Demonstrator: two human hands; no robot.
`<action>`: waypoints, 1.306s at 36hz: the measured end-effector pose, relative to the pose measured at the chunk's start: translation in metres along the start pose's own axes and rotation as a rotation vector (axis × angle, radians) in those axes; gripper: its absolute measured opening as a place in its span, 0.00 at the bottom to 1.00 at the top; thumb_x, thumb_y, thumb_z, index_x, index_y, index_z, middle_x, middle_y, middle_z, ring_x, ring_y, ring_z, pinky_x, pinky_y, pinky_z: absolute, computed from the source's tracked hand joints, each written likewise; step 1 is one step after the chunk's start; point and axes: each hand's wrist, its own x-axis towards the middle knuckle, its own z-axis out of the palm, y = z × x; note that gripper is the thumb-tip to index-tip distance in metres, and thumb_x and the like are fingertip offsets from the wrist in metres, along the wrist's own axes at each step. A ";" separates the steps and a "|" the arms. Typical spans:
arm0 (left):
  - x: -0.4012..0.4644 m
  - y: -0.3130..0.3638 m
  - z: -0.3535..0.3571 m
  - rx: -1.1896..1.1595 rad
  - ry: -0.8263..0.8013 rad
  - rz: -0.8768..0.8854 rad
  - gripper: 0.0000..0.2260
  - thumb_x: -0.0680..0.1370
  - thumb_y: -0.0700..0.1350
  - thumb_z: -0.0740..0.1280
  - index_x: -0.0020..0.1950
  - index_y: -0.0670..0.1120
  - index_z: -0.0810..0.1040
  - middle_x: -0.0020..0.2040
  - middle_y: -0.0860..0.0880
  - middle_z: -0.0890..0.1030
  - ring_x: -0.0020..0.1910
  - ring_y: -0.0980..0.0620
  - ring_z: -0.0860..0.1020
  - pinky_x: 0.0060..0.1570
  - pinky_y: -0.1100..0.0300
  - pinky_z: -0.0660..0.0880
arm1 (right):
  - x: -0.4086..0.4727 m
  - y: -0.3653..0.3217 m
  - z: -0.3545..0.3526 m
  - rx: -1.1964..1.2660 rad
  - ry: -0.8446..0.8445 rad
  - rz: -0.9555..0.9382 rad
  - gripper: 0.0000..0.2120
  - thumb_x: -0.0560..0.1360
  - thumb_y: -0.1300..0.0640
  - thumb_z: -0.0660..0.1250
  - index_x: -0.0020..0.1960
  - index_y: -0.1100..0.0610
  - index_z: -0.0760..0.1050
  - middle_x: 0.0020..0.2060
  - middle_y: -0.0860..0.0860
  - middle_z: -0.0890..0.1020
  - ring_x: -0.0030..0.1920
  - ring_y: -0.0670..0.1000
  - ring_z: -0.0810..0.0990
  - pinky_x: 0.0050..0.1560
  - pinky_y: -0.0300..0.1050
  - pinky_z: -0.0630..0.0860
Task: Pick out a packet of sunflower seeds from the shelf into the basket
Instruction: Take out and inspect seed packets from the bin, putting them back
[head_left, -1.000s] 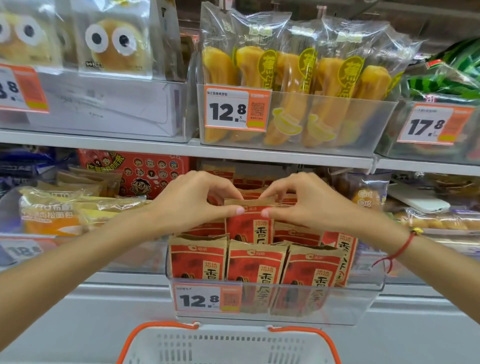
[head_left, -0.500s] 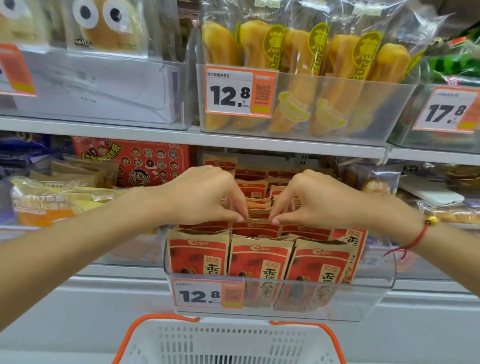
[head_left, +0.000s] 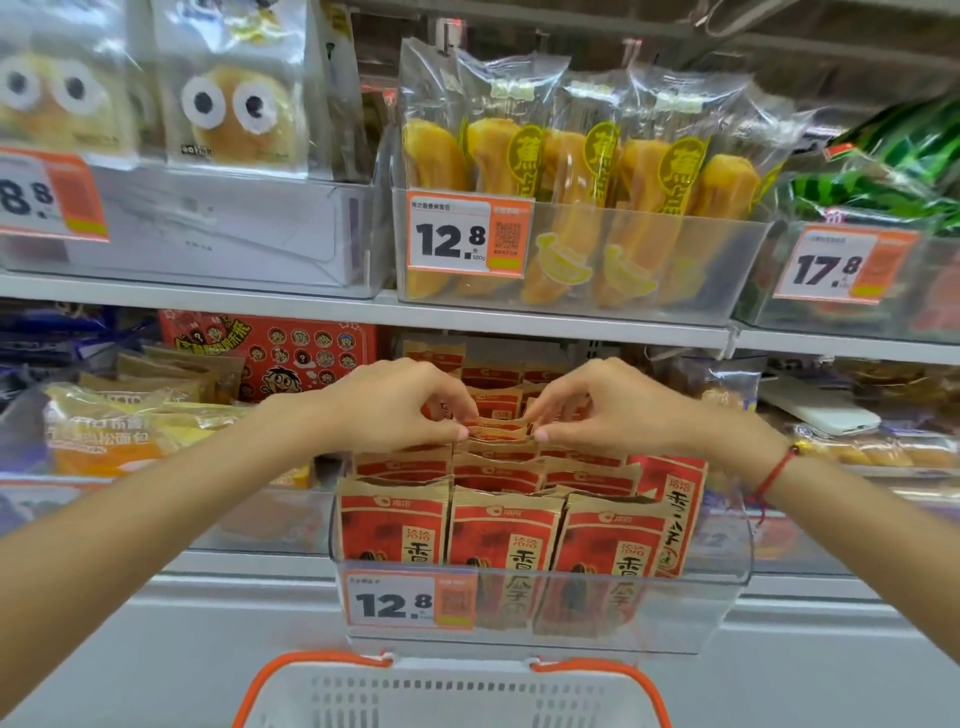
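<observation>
Both your hands are in the clear bin (head_left: 540, 608) on the lower shelf (head_left: 519, 321), at the middle rows of red sunflower seed packets. Left hand (head_left: 395, 405) pinches the top edge of one packet (head_left: 500, 427) at its left corner, thumb and forefinger narrow on it; right hand (head_left: 613, 405) pinches the same top edge at the right corner. So both grips are closed on that packet, not wide.

The packet stands upright in the row, long axis vertical, top seam running 9 to 3 o'clock between your fingertips. It sits right at the grips, no reach left. Neither hand is nearer; they're symmetric on it.

Front-row packets (head_left: 501, 535) stand between it and you at 6 o'clock. Basket (head_left: 447, 691) is well below, also at 6 o'clock, orange rim just under the bin's price tag (head_left: 410, 603).

Judgement: the lift is not yet done. Next move should go straight up toward 12 to clear the neighbours and bin wall, then down to 6 into the basket. Risk: dragging adjacent packets up with it.
</observation>
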 end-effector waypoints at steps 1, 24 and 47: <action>0.003 -0.001 0.001 0.004 -0.040 -0.011 0.13 0.78 0.57 0.65 0.61 0.57 0.79 0.55 0.61 0.80 0.53 0.62 0.77 0.54 0.58 0.75 | 0.003 0.000 0.002 -0.019 -0.024 0.011 0.11 0.72 0.46 0.73 0.52 0.48 0.84 0.44 0.46 0.85 0.44 0.42 0.81 0.50 0.44 0.79; 0.025 0.001 0.011 0.122 0.110 -0.146 0.08 0.77 0.56 0.68 0.53 0.56 0.82 0.46 0.58 0.80 0.48 0.56 0.78 0.43 0.60 0.70 | 0.042 0.005 0.022 -0.145 0.150 0.141 0.06 0.71 0.46 0.74 0.40 0.48 0.84 0.30 0.40 0.76 0.37 0.45 0.76 0.40 0.42 0.70; 0.031 -0.003 0.022 0.241 0.292 -0.091 0.06 0.76 0.54 0.70 0.51 0.56 0.82 0.49 0.56 0.83 0.50 0.56 0.79 0.42 0.59 0.72 | 0.031 -0.001 0.018 -0.181 0.164 0.140 0.05 0.71 0.46 0.74 0.45 0.46 0.84 0.39 0.45 0.83 0.44 0.47 0.80 0.44 0.43 0.75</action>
